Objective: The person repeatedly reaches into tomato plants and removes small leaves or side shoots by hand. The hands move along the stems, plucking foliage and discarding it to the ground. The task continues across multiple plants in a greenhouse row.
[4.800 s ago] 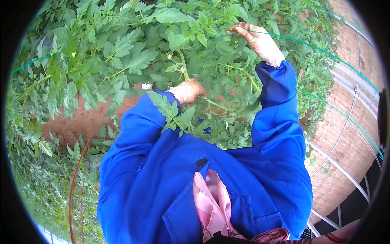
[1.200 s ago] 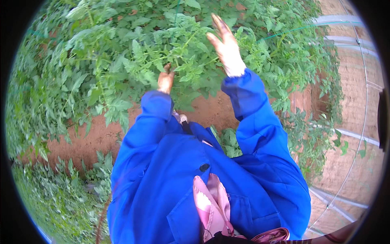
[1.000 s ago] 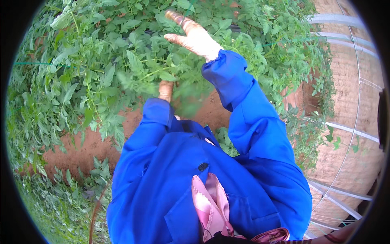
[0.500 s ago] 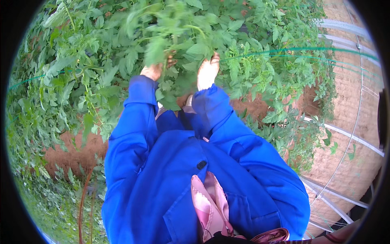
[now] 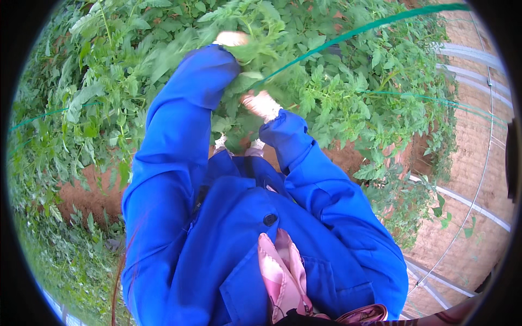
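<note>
Leafy green tomato plants fill the space ahead of me. My left hand reaches farther in among the upper leaves, blurred by motion, and its fingers are mostly hidden. Lower and to its right, my right hand is beside a leafy stem, its fingertips smeared. A green twine slants down from the upper right and ends from sight among leaves just above the right hand's fingers. Whether that hand grips the twine cannot be made out.
Thinner green strings cross the plants at right, and another string runs at left. Pale metal bars and a thin cable stand before a brown surface on the right. Bare brown soil shows at lower left.
My left hand has moved up and forward into the leaves. My right hand has shifted down and left. The green twine now slants steeply upward to the right, where it ran nearly level.
</note>
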A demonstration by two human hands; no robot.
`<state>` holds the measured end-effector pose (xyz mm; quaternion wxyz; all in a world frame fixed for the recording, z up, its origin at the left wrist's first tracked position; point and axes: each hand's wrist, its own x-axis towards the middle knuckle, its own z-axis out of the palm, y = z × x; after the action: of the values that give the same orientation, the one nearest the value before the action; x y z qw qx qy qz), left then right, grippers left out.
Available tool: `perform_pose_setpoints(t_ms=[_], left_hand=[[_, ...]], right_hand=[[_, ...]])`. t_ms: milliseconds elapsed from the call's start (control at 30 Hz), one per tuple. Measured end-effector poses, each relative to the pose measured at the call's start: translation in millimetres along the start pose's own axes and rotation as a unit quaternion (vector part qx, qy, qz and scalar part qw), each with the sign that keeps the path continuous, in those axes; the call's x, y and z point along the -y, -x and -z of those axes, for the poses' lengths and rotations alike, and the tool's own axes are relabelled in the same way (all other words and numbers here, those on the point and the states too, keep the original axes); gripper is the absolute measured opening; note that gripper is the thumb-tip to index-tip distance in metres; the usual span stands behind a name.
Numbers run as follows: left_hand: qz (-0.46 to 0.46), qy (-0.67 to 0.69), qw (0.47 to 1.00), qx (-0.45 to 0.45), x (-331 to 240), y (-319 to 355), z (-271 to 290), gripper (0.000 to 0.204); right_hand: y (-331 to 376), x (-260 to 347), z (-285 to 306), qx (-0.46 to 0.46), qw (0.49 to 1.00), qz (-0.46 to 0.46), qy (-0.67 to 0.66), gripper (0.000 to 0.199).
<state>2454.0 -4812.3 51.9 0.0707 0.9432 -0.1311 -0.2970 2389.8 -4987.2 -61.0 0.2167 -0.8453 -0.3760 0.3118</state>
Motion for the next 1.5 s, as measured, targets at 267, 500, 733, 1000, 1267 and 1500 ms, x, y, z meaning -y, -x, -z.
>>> perform_pose_setpoints(t_ms=[267, 500, 733, 1000, 1267, 1500], left_hand=[[-0.065, 0.538, 0.620, -0.567, 2.3, 77.7, -55.5, 0.024], [-0.123, 0.743, 0.585, -0.300, -71.4, 60.9, -168.2, 0.025], [-0.218, 0.903, 0.261, -0.263, -69.9, -13.5, -204.3, 0.036], [0.022, 0.808, 0.495, -0.319, -94.0, 35.6, -168.1, 0.037], [-0.164, 0.817, 0.506, -0.223, -33.5, 58.2, -90.4, 0.045], [-0.117, 0.445, 0.755, -0.467, -16.2, 44.6, -103.8, 0.035]], right_hand=[[22.6, 1.8, 56.3, -0.482, 0.361, 0.034, -0.798, 0.045], [129.2, 42.4, -11.0, -0.344, 0.679, -0.019, -0.649, 0.041], [175.9, 104.6, 116.0, -0.075, 0.858, 0.059, -0.505, 0.040], [44.5, 125.8, 167.4, -0.054, 0.992, 0.073, -0.089, 0.034], [16.5, 110.3, 150.0, -0.060, 0.934, 0.310, 0.165, 0.019], [16.5, 100.8, 159.3, -0.108, 0.932, 0.140, 0.316, 0.031]])
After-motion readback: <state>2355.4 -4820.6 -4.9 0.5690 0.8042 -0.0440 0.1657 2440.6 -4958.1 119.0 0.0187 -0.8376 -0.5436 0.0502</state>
